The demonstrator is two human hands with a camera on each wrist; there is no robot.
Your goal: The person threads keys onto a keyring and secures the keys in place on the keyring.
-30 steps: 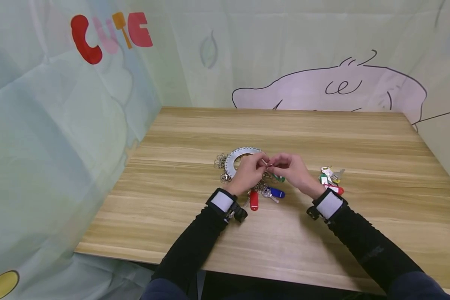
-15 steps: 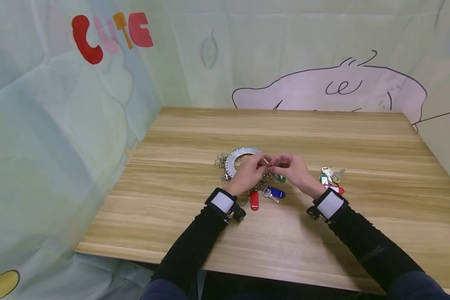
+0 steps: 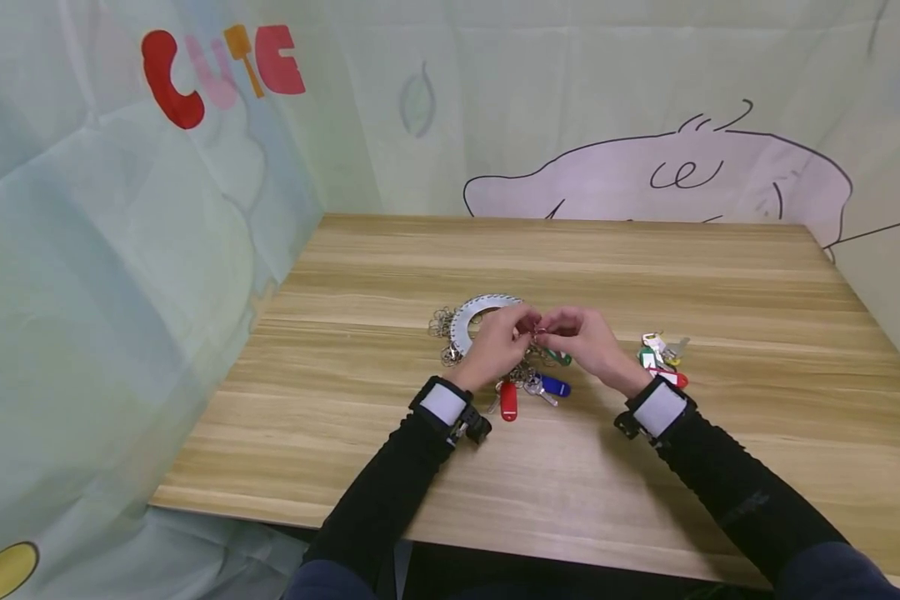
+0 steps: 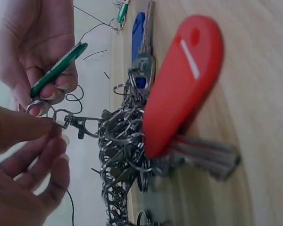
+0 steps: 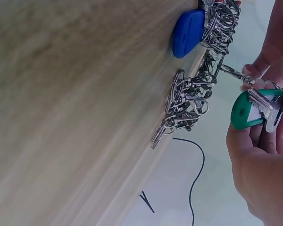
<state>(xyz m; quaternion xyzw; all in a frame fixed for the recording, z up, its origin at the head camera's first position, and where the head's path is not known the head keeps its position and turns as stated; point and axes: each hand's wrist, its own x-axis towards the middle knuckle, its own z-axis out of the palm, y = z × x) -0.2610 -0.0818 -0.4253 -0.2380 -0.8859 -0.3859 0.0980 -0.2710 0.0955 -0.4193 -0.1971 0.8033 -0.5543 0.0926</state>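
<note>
Both hands meet over the right side of a pale ring-shaped key holder (image 3: 461, 329), hung with many metal swivel clips (image 4: 118, 136). My left hand (image 3: 495, 348) pinches the end ring of one swivel clip (image 4: 76, 123), which is still linked to the holder. My right hand (image 3: 591, 346) grips a green key tag (image 5: 243, 110) with a silver key (image 5: 269, 110) lying across it. A split ring (image 4: 37, 107) at the tag's end is right at the left fingertips. A red key tag (image 4: 186, 84) and a blue key tag (image 5: 187, 33), with keys, hang from other clips.
To the right on the wooden table (image 3: 390, 275) lies a small pile of keys with tags, among them a red tag (image 3: 671, 379) and a green tag (image 3: 647, 358). A printed cloth backdrop (image 3: 390, 125) stands behind the table and on its left.
Both hands stay in nearly the same place over the key holder. Only the fingertips shift slightly around the ring and clip; the tags on the table have not moved.
</note>
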